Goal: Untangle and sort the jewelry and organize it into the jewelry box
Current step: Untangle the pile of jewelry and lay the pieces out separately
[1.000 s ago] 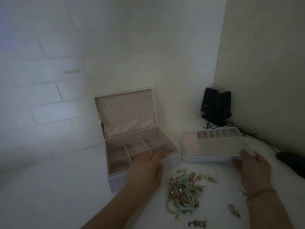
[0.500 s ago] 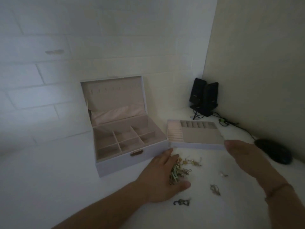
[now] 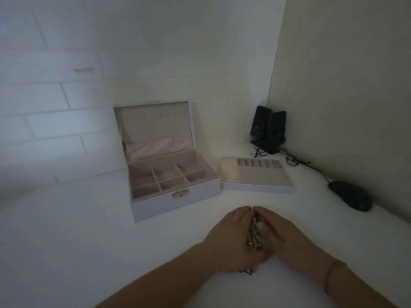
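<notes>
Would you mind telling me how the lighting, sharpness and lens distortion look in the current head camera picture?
Head view: dim, bluish and underexposed, with no glare; the wide lens bows the wall's brick lines; the left hand and right hand are slightly motion-blurred around the jewelry pile, whose pieces cannot be told apart; the jewelry box and removable tray are fairly sharp; the mouse is almost lost in shadow.

Two black speakers stand side by side in the far right corner, where the white brick wall meets a plain cream wall. Dark cables run from them along the right wall to a black computer mouse, which rests on the white tabletop, nearer and further right.
</notes>
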Available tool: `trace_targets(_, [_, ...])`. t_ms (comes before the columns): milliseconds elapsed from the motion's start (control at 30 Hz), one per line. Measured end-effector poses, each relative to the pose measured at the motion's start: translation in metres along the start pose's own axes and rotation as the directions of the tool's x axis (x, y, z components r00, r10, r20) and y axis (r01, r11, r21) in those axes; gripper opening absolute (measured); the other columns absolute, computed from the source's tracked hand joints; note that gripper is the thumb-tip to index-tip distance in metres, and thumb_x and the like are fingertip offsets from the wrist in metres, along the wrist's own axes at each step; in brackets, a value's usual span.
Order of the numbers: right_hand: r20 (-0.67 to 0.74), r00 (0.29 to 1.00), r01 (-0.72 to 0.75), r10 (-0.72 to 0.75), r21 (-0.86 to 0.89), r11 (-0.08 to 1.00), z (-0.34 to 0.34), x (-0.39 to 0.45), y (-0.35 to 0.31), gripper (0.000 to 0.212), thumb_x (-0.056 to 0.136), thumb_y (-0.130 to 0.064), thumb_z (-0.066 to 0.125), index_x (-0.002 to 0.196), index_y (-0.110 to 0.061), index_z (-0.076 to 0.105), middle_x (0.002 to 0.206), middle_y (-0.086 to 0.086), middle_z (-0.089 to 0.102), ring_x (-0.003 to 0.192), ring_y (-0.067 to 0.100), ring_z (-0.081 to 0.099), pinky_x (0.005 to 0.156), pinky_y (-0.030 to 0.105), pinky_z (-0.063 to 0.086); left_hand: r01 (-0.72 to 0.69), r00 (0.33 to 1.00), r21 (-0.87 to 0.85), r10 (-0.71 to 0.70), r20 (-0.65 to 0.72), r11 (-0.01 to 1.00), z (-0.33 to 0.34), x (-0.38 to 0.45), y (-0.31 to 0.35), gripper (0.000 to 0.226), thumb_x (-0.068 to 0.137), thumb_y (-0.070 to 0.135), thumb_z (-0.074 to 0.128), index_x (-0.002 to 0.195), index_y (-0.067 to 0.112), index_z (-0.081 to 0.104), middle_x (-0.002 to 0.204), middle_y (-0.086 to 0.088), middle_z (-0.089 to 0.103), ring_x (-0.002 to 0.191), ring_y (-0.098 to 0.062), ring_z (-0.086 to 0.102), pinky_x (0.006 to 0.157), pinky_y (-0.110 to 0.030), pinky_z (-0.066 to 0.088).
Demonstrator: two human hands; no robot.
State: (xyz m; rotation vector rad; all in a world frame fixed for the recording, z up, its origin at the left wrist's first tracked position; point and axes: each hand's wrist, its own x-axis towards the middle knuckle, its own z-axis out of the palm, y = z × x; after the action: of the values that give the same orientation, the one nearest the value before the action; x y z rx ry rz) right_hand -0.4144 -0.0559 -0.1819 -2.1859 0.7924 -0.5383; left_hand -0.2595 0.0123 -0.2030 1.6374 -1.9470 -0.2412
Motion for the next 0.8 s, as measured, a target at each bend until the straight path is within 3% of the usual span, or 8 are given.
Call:
trace_targets(100, [0.005,1.0,0.029,-0.029,-0.14,0.99,0.0,-0.025,0.017,0.08,0.064,-0.094,0.018,0.13,-0.049,0.019,0.131,-0.04,0.022,0.12,-0.029,0.021,0.097,-0.007,0.011,-0.039,0.999,0.009,0.039,-0.015,0.999,0.011,-0.012,0.022,0.081,0.081,0.057,0.06,0.143,0.01,0.04,0.143,-0.005,0.048,0.133,-0.021,0.042,0.115,-0.031,0.028])
trace_targets(200, [-0.045,0.997,0.056,-0.065,-0.185,0.981,-0.003,-0.049,0.026,0.073,0.071,-0.09,0.02,0.132,-0.049,0.022,0.134,-0.038,0.024,0.122,-0.031,0.022,0.099,-0.006,0.011,-0.045,0.999,-0.01,0.045,-0.015,0.999,0.023,-0.021,0.037,0.079,0.083,0.057,0.058,0.144,0.009,0.039,0.144,-0.006,0.047,0.135,-0.022,0.04,0.115,-0.033,0.028])
trace_targets(300, [-0.163,0.972,0.127,-0.167,-0.231,0.965,-0.01,-0.062,0.028,0.065,0.085,-0.075,0.028,0.136,-0.036,0.038,0.141,-0.028,0.031,0.132,-0.018,0.024,0.108,0.003,0.017,-0.065,0.998,-0.027,0.065,-0.001,0.998,0.02,-0.028,0.042,0.093,0.083,0.064,0.06,0.153,0.013,0.025,0.16,-0.004,0.026,0.149,-0.013,0.017,0.121,-0.03,0.016])
trace_targets(400, [-0.243,0.909,0.24,-0.338,-0.357,0.903,-0.017,-0.061,0.023,0.045,0.093,-0.053,0.04,0.12,-0.024,0.061,0.133,-0.017,0.051,0.13,0.006,0.041,0.109,0.019,0.03,-0.052,0.997,-0.114,0.058,0.05,0.992,-0.011,-0.029,0.035,0.088,0.088,0.056,0.062,0.155,0.02,0.017,0.161,0.01,0.011,0.144,0.005,0.001,0.113,-0.006,-0.003])
trace_targets(500, [-0.312,0.881,0.206,-0.355,-0.421,0.883,-0.018,-0.055,0.014,0.039,0.088,-0.057,0.046,0.098,-0.027,0.069,0.114,-0.018,0.06,0.112,0.005,0.051,0.101,0.01,0.032,-0.039,0.999,-0.075,0.039,0.002,0.996,-0.036,-0.026,0.012,0.07,0.091,0.057,0.056,0.15,0.028,0.033,0.158,0.013,0.023,0.143,0.004,0.014,0.113,-0.008,0.005])
trace_targets(567, [-0.304,0.896,0.189,-0.324,-0.398,0.898,-0.017,-0.049,0.01,0.033,0.082,-0.058,0.053,0.089,-0.031,0.07,0.109,-0.022,0.059,0.107,0.002,0.05,0.096,0.006,0.032,-0.023,0.993,-0.084,0.013,-0.117,0.996,-0.038,-0.026,-0.002,0.058,0.09,0.06,0.051,0.139,0.029,0.049,0.148,0.012,0.04,0.138,0.003,0.028,0.115,-0.012,0.017])
trace_targets(667, [-0.206,0.907,0.237,-0.367,-0.469,0.851,-0.013,-0.042,0.01,0.025,0.08,-0.048,0.058,0.091,-0.03,0.071,0.11,-0.021,0.06,0.108,0.005,0.051,0.094,0.018,0.041,-0.027,0.971,-0.152,-0.01,-0.239,0.988,-0.034,-0.028,-0.016,0.043,0.092,0.051,0.051,0.122,0.022,0.063,0.128,0.01,0.057,0.125,0.0,0.046,0.11,-0.025,0.035])
trace_targets(800, [-0.18,0.916,0.259,-0.358,-0.415,0.872,-0.013,-0.038,0.013,0.022,0.084,-0.045,0.054,0.082,-0.03,0.069,0.098,-0.029,0.057,0.1,-0.003,0.052,0.088,0.022,0.045,-0.082,0.967,-0.157,0.04,-0.25,0.984,-0.033,-0.032,-0.018,0.031,0.094,0.043,0.056,0.113,0.022,0.066,0.119,0.012,0.061,0.118,-0.003,0.052,0.104,-0.029,0.041])
